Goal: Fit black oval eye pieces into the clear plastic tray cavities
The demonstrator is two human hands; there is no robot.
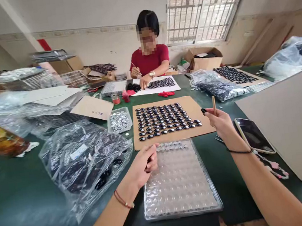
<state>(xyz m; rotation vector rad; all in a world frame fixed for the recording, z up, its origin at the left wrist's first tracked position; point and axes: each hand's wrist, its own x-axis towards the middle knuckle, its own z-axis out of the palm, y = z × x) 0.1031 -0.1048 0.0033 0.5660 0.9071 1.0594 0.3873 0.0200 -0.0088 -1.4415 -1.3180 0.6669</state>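
Observation:
My right hand (219,120) is closed, pinching a black oval piece (203,111) at the fingertips. A short tan stick (213,103) stands up from the same fingers. My left hand (145,162) is curled over the upper left of a clear plastic tray (178,184) with rows of round hollows. Dark bits show between its fingers, seemingly more black oval pieces, mostly hidden. Small clear-silver pieces (172,146) sit in the tray's far rows. Just beyond it lies a cardboard sheet (198,112) bearing rows of glossy black oval pieces (163,118).
A box of small silvery pieces (119,121) stands left of the cardboard. A plastic bag (87,163) lies on the left, tweezers (219,139) and a phone (253,134) on the right. Across the table, a co-worker (150,58) holds a thin brush over similar black pieces.

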